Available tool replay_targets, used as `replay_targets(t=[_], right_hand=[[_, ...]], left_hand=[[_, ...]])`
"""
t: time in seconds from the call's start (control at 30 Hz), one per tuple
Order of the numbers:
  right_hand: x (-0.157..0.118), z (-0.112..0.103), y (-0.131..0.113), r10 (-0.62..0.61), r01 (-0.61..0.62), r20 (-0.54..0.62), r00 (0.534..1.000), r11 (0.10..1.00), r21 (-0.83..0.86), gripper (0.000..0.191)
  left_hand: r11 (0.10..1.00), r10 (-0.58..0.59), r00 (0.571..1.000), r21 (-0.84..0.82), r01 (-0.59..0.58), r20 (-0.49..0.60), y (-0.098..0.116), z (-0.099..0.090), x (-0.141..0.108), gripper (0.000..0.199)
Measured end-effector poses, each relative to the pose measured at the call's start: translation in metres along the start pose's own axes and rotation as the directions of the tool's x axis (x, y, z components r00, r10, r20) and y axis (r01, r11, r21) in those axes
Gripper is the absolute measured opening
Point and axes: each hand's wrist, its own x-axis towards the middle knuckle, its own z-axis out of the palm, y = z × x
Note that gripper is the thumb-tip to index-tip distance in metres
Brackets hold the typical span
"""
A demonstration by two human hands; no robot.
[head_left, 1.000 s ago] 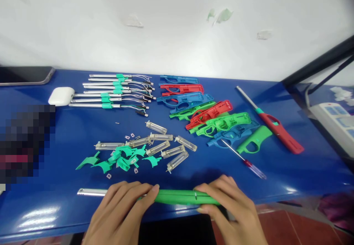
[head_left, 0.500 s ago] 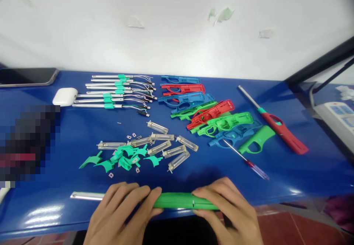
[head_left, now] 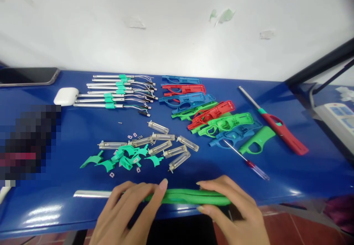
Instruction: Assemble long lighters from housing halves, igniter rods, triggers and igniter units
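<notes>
Close to the table's front edge is a green long-necked lighter [head_left: 190,197], its silver tube [head_left: 92,194] pointing left and the seam between its body halves facing up. My left hand [head_left: 132,208] is closed around the front of the body, thumb lying along the top. My right hand [head_left: 235,204] grips the rear end, with fingers on the far side and thumb on the near side. Beyond my hands lie clear fuel tanks [head_left: 179,161], teal plastic clips [head_left: 125,162] and small pale square pieces [head_left: 111,175].
Silver tubes with wires [head_left: 105,105] lie at back left near a white case [head_left: 66,96] and phone [head_left: 27,76]. Coloured shell halves [head_left: 226,124] overlap at centre right. A screwdriver [head_left: 257,169] and red lighter [head_left: 284,132] lie right. A wall [head_left: 177,34] stands behind.
The green lighter has turned about its length: its side slot is out of view and the seam shows on top. It has shifted slightly right, and my right hand's fingertips have spread apart.
</notes>
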Motion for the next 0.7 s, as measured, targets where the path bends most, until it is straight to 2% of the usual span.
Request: replay_targets(t=[0.1,0.2,0.37,0.5,0.6,0.7], right_hand=[[0.001,0.006,0.001,-0.063,0.063,-0.031,0.998,0.998,0.009,0.015],[0.002,0.011,0.002,-0.126,0.128,-0.038,0.991,0.991,0.047,0.011],[0.002,0.013,0.0,-0.152,0.152,-0.004,0.988,0.987,0.061,0.013],[0.005,0.008,-0.003,-0.179,0.179,-0.004,0.984,0.982,0.062,0.015],[0.007,0.005,-0.001,-0.186,0.184,0.016,0.982,0.98,0.069,0.021],[0.008,0.004,0.003,-0.203,0.2,0.03,0.979,0.976,0.083,0.018]], left_hand=[[0.996,-0.042,0.999,-0.075,0.043,0.006,-0.001,0.005,0.01,0.039],[0.986,-0.053,0.998,-0.159,0.046,-0.045,0.002,0.009,0.023,0.029],[0.967,-0.108,0.988,-0.243,0.078,-0.113,0.008,0.014,0.04,0.02],[0.955,-0.135,0.976,-0.284,0.082,-0.171,0.012,0.013,0.044,0.019],[0.962,-0.136,0.973,-0.261,0.084,-0.187,0.013,0.01,0.041,0.025],[0.96,-0.129,0.974,-0.27,0.075,-0.187,0.012,0.01,0.04,0.028]])
